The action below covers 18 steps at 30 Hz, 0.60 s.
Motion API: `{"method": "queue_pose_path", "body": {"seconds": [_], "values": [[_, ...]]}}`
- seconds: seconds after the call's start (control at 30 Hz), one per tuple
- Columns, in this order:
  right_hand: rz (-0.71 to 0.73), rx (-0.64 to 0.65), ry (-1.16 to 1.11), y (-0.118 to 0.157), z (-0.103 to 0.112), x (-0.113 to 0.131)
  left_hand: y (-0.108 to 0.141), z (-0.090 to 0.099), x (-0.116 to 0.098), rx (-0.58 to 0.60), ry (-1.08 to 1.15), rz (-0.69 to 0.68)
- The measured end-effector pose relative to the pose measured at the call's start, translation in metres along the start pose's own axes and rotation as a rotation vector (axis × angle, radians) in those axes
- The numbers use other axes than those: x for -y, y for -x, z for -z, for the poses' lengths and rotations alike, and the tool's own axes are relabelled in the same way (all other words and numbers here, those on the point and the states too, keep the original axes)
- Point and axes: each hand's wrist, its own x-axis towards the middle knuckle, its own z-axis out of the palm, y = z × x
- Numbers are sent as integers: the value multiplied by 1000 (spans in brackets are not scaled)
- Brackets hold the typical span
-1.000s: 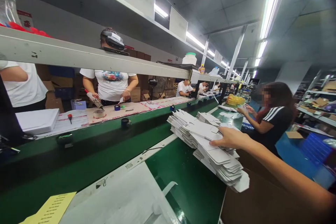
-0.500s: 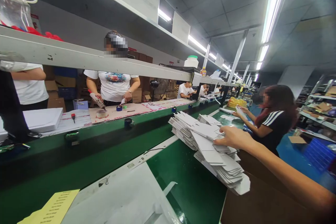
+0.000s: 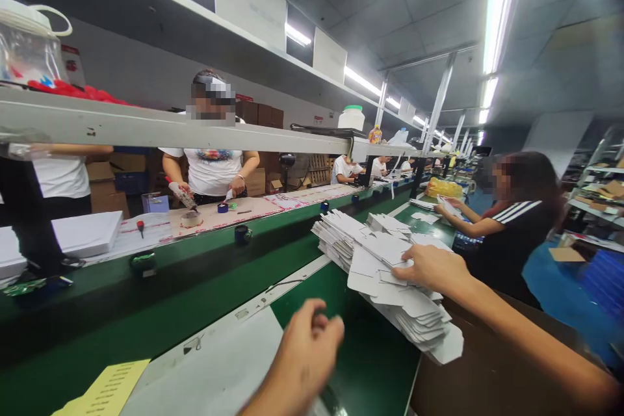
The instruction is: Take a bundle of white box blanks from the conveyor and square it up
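While the right hand (image 3: 429, 268) presses open-palmed on a slumped stack of flat white cartons (image 3: 385, 273), left hand (image 3: 305, 354) loosely curled, empty.

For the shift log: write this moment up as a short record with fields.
Setting: long green conveyor table on a packing line
Right hand: resting flat on top of a fanned stack of flat white die-cut cardboard box blanks
Left hand: raised over the table, fingers curled, holding nothing visible
Near left hand: white sheet and yellow printed paper
Other people: seated person in black striped-sleeve top to the right; standing person in white printed T-shirt across the line
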Motion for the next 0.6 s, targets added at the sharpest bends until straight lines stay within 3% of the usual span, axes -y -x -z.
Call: {"method": "queue_pose_path", "body": {"seconds": [0.1,0.17,0.37,0.6], "values": [[14,-20,-21,1,-2,-5,-70,-26,-28,61,148,104],[9,-40,-30,2,-3,-8,-91,-47,-33,162,223,124],[-15,-90,-22,10,-5,-8,-82,-100,-30,300,230,110],[3,-58,22,28,-2,-7,-79,-129,-41,392,111,105]]}}
